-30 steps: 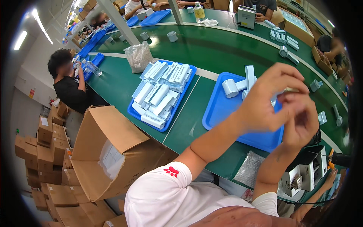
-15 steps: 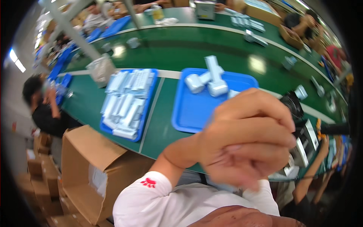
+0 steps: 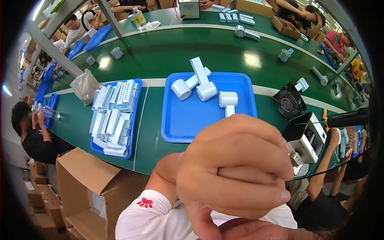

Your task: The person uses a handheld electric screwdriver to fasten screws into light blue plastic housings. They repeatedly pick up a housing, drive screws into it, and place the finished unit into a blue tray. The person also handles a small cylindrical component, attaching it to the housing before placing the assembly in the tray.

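Note:
Close in front of me, my left hand (image 3: 236, 172) is raised with its fingers curled, the thumb pointing down. Whatever it may hold is hidden behind the fingers. Only a blurred strip of skin, apparently my right hand (image 3: 256, 231), shows along the lower edge, below the left one; its fingers are out of sight. Beyond the left hand lies a blue tray (image 3: 170, 124) holding three pale devices, each with a round drum head and a flat handle. One pale device (image 3: 228, 100) lies nearest my knuckles, its handle partly covered by them.
At left, a second blue tray (image 3: 129, 148) is filled with narrow white printed pieces (image 3: 114, 120) beside a clear bag (image 3: 85, 86). An open cardboard box (image 3: 86, 176) stands below. To the right are a black fan (image 3: 289, 102) and a screwdriver (image 3: 344, 119). Co-workers sit around the green conveyor (image 3: 160, 50).
My left hand has shifted left and lower in the picture, with its thumb now showing. The view has turned, so trays appear farther left and a third device is uncovered.

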A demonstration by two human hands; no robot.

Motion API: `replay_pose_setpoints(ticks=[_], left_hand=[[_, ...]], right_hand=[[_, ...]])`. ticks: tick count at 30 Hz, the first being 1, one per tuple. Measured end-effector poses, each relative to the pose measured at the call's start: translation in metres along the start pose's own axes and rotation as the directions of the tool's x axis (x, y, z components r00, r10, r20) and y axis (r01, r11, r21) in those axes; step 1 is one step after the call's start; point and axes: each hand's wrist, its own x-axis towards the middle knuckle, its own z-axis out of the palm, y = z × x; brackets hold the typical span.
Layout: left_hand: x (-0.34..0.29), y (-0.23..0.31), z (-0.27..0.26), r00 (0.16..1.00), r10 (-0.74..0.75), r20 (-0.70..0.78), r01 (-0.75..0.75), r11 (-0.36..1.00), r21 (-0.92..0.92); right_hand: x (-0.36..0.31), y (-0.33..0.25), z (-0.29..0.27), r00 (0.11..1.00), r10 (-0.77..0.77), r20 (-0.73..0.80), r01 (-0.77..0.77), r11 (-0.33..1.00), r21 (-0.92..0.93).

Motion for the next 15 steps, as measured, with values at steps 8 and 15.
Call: replay_pose_setpoints(ticks=[8,15], left_hand=[[0.008,-0.003,-0.023,0.956,-0.114,0.271,0.175,0.961,-0.216],[0.016,-0.012,-0.044,0.863,-0.051,0.503,0.173,0.965,-0.199]], right_hand=[[0.001,0.004,0.01,0.999,0.025,0.03,-0.025,1.0,-0.003],[-0.011,-0.029,-0.008,0.99,-0.054,-0.131,0.063,0.996,0.064]])
